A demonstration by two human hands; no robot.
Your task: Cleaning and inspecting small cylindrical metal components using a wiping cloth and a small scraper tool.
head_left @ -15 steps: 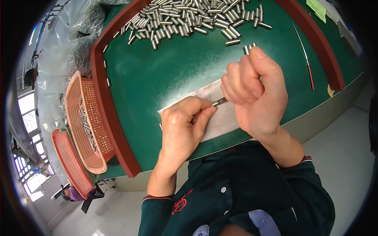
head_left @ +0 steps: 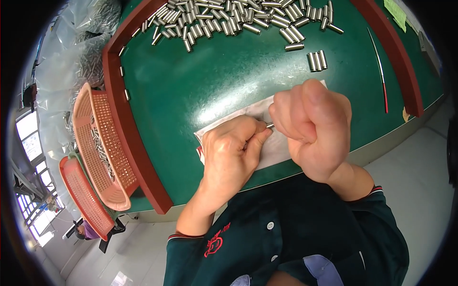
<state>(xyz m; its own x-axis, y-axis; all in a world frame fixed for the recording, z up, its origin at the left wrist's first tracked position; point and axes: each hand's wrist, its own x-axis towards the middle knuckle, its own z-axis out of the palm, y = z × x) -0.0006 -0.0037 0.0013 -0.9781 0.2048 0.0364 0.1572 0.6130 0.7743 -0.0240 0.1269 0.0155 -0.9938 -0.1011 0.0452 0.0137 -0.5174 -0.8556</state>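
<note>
My left hand (head_left: 230, 150) is closed in a pinch on a small metal cylinder; only its shiny end (head_left: 270, 125) shows past the thumb and forefinger. Beside it my right hand (head_left: 317, 126) makes a fist, thumb side up, with its lower fingers right at that end. Whatever the right fist grips is hidden behind the fingers. Both hands are above a pale cloth (head_left: 281, 151) lying on the green table top (head_left: 167, 90). Three metal cylinders (head_left: 317, 61) are lined up side by side beyond the right hand.
Many loose metal cylinders (head_left: 210, 26) cover the far side. A red-brown rim (head_left: 125, 124) borders the table. Right of my hands lies a thin red-handled tool (head_left: 384, 90). Pink baskets (head_left: 121, 157) and clear bags of metal parts (head_left: 90, 62) stand at left; a person sits beyond.
My right fist has turned and come down closer to my left hand. The dark shaft that showed between the hands is now out of sight. The view has shifted slightly.
</note>
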